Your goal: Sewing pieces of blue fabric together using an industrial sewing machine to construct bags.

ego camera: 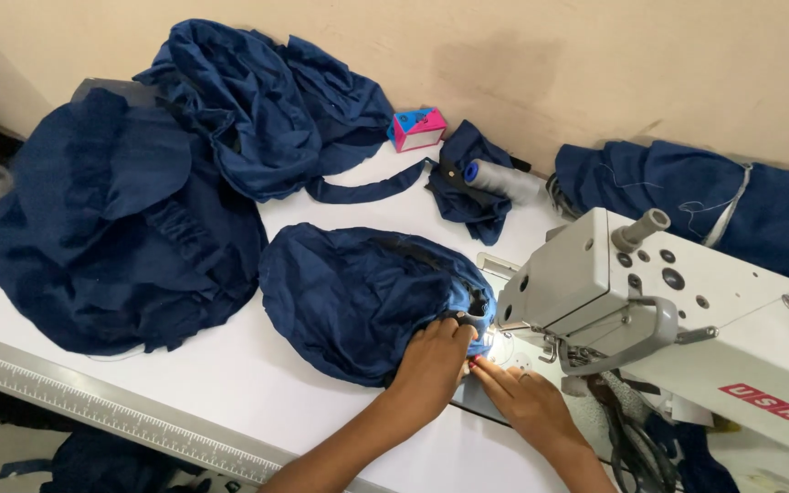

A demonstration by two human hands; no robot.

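Here, both hands work at the needle area of a white industrial sewing machine (pixel 687 310) on the right of a white table (pixel 230 383). Left hand (pixel 433 363) lies palm down, fingers curled over the near right edge of a bunched navy fabric piece (pixel 358 297), pinning it to the bed just left of the presser foot. Right hand (pixel 524 399) lies flat and narrow, fingertips (pixel 478 365) pointing far-left, touching the cloth edge right at the lit spot under the needle. Neither hand grips anything closed; both press on the cloth.

To do this step well, my read: keep the seam edge flat and lined up under the foot, fingertips beside the needle path, not in it. The left hand should carry the bulk so its weight doesn't drag the seam off line. The bunched cloth looks likely to fold under itself; smooth it before stitching.

Around: larger navy fabric piles far left (pixel 120 228) and far centre (pixel 267 110), a grey thread cone (pixel 502 181) lying on its side, a small pink and blue box (pixel 417 128), a rolled navy bundle (pixel 714 205) far right, and a ruler strip (pixel 111 418) along the near table edge.
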